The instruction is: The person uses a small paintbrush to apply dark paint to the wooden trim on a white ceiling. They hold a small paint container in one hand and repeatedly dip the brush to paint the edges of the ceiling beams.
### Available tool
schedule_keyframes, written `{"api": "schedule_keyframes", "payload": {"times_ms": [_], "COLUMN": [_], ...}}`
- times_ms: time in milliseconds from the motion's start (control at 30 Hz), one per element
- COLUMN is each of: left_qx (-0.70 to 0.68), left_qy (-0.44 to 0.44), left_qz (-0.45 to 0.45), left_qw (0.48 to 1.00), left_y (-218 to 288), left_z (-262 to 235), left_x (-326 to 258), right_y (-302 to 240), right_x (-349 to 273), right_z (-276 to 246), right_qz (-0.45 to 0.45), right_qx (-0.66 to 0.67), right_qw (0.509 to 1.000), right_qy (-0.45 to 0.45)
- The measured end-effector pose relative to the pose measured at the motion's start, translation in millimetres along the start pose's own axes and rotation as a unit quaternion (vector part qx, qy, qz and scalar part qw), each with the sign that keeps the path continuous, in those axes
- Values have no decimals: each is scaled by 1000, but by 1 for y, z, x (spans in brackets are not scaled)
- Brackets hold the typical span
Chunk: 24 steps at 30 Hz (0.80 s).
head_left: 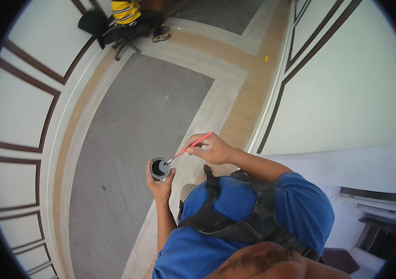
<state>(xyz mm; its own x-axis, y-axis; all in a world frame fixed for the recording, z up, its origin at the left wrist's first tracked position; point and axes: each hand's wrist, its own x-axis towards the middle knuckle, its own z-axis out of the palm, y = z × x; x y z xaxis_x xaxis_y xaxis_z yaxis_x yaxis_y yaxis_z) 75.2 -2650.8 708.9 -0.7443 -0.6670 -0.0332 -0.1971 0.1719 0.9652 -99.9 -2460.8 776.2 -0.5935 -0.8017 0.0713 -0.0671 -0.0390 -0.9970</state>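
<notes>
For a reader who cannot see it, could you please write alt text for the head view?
The left hand holds a round jar of dark liquid; the right hand holds a thin red-handled brush, its tip at the jar's rim. Beyond, a person in a yellow top sits on a black swivel chair.

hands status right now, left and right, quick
Left hand: closed around a small jar of dark liquid.
Right hand: closed, fingers pinching a red-handled brush.

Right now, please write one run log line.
left hand: holding jar, dark contents | right hand: holding red brush, tip at jar's rim | beyond: seated person
</notes>
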Motion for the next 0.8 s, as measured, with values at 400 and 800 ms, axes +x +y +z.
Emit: {"api": "schedule_keyframes", "payload": {"times_ms": [400, 800], "left_qx": [-58, -55], "left_qy": [-236, -453], "left_qz": [21, 120], "left_qw": [970, 882], "left_y": [31, 85], "left_z": [98, 269], "left_x": [243, 487], "right_y": [-12, -18], "right_x": [115, 231], "right_z": [-97, -226], "right_qz": [11, 35], "right_qx": [-94, -145], "right_qw": [976, 909], "right_qy": [198, 390]}}
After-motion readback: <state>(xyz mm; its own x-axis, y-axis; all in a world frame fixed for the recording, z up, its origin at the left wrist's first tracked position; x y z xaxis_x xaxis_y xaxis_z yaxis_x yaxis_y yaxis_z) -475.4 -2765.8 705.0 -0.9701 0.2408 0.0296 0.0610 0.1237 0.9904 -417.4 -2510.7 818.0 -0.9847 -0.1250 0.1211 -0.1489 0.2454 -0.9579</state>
